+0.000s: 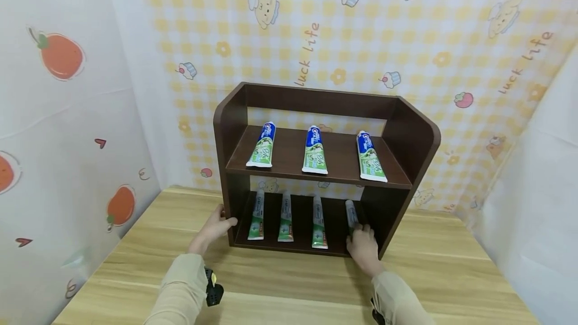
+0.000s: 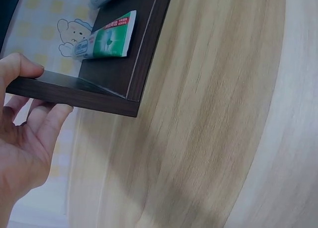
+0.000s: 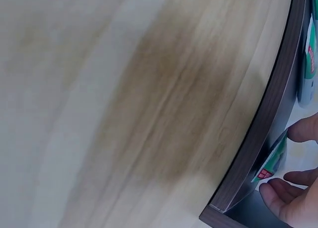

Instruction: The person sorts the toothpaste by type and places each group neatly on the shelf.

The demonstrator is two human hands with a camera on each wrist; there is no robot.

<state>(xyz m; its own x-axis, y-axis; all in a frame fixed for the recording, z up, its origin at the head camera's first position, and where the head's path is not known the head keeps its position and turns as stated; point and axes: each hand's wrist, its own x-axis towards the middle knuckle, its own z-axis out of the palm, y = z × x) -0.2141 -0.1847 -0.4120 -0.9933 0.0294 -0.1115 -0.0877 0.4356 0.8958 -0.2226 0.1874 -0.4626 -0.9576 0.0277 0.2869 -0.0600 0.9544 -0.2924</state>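
Note:
A dark brown two-tier shelf stands on the table. My left hand grips its left side panel, thumb on the inner face and fingers on the outer. At the right end of the lower tier, my right hand holds a green and white toothpaste tube lying there; in the right wrist view the thumb is at one edge of this tube, the fingers at the other. The hand covers its lower part in the head view. Several matching toothpaste tubes lie in a row to its left.
On the upper tier lie three blue and green toothpaste tubes, spaced apart. The wood-grain table extends in front of the shelf and to both sides. A yellow checked backdrop hangs behind, with a white printed sheet at the left.

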